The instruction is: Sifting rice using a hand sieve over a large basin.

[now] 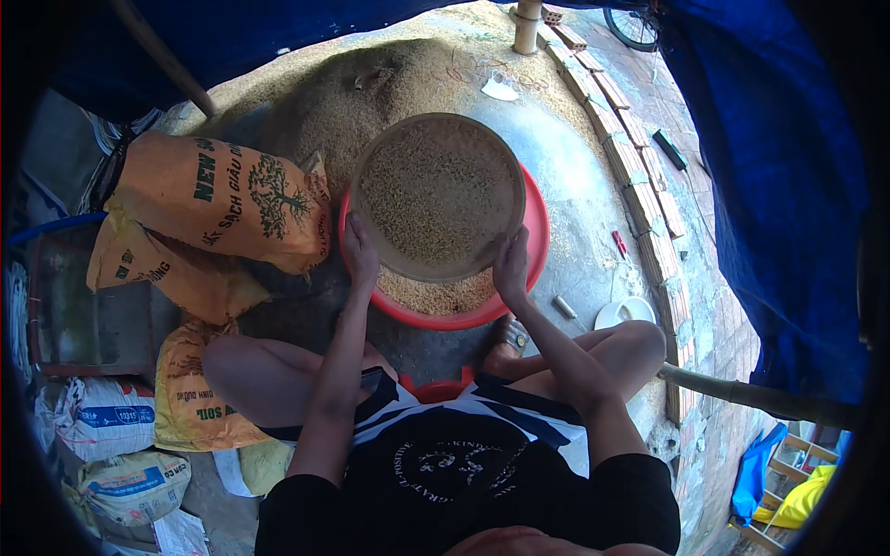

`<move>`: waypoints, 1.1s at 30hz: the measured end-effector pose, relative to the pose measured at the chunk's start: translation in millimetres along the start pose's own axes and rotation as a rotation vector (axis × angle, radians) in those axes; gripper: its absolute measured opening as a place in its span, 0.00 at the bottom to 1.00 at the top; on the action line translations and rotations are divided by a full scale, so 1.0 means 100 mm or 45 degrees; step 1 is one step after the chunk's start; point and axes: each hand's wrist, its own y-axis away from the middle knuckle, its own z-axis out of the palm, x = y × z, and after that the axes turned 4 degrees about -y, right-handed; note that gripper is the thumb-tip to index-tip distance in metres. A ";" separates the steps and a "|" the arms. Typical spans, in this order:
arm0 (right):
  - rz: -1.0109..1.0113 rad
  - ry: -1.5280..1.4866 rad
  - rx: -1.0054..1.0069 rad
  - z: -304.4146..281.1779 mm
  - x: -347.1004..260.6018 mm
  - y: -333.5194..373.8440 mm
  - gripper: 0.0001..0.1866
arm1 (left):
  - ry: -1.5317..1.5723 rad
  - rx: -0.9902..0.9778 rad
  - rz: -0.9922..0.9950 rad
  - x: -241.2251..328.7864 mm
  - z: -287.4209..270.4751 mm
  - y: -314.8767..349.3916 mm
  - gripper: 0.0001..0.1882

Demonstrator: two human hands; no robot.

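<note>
A round, shallow sieve (pixel 439 117) is held above a wide red basin (pixel 543 218). Small greenish-brown grains (pixel 436 204) are spread over its mesh. My left hand (pixel 362 252) grips the sieve's near left rim, and my right hand (pixel 511 267) grips the near right rim. Below the sieve's near edge, paler yellowish grain (pixel 436 296) shows inside the basin. The sieve hides most of the basin's contents. Fingers of both hands are partly hidden by the rim.
Orange printed sacks (pixel 158 185) stand at left, with white sacks (pixel 104 417) nearer. A husk heap (pixel 343 116) lies beyond the basin. Bricks (pixel 640 195) line the right side. A white dish (pixel 604 317) sits by my right knee. Blue tarps (pixel 769 185) hang around.
</note>
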 end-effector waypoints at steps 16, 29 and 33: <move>-0.143 0.124 0.041 -0.06 0.02 0.05 0.07 | 0.139 0.081 0.134 0.12 0.02 -0.01 0.19; 0.262 0.203 -0.183 -0.08 0.13 0.05 0.08 | -0.347 -0.237 -0.432 -0.48 0.16 0.02 0.25; -0.014 0.073 -0.004 -0.06 0.00 0.05 0.08 | -0.044 0.066 0.043 0.07 0.01 -0.05 0.22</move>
